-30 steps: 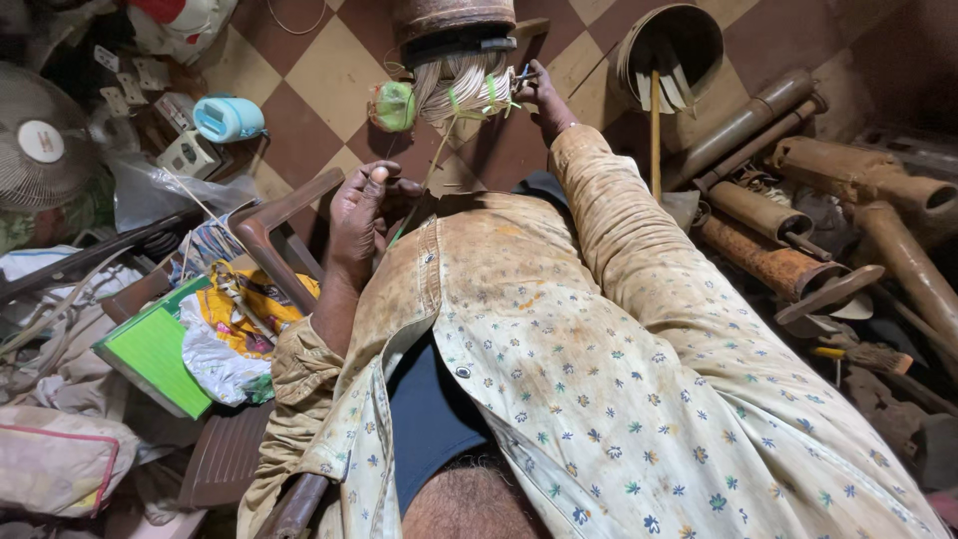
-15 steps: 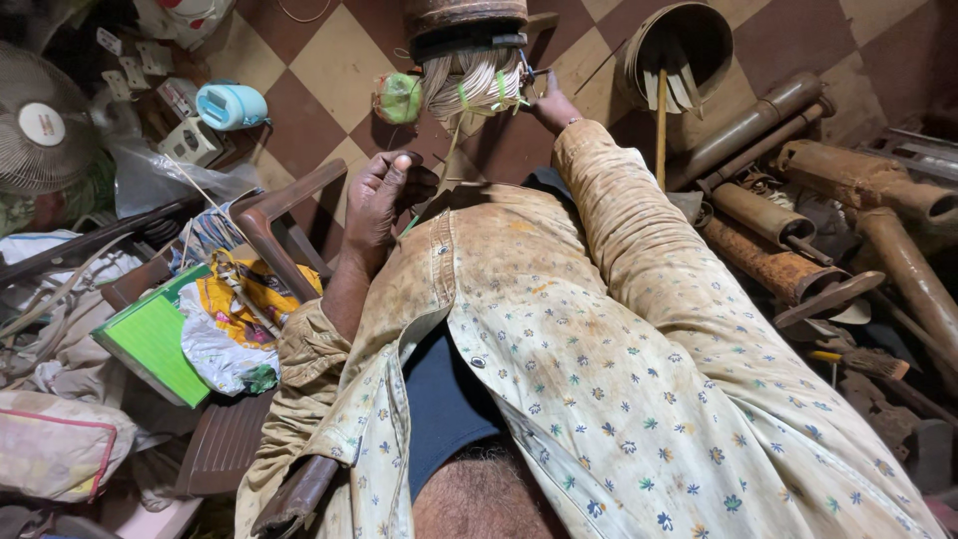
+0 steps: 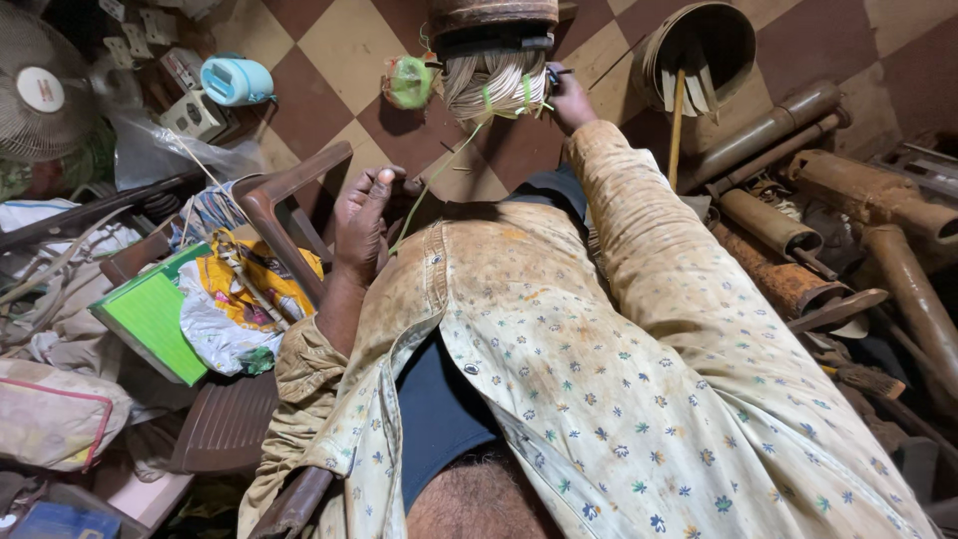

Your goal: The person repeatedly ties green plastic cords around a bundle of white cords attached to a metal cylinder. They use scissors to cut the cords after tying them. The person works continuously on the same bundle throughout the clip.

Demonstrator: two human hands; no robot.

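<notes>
A bundle of pale cane-like strips (image 3: 494, 85), bound with green ties, hangs under a rusty round metal part (image 3: 491, 18) above the checkered floor. A thin green string (image 3: 439, 175) runs from the bundle down to my left hand (image 3: 364, 225), whose fingers are curled around its lower end near the arm of a brown plastic chair (image 3: 284, 205). My right hand (image 3: 571, 98) reaches out to the bundle's right side and pinches a small dark tool (image 3: 555, 74) against it. My flowered, stained shirt fills the lower view.
A green wad (image 3: 409, 82) lies left of the bundle. A bucket of sticks (image 3: 699, 50) and rusty pipes (image 3: 798, 230) crowd the right. At left are a fan (image 3: 40, 95), a blue container (image 3: 237, 80), a green book (image 3: 150, 319) and bags.
The view has tilted a little, so the bundle sits higher in frame. My right hand has stayed at the bundle and my left hand still holds the string.
</notes>
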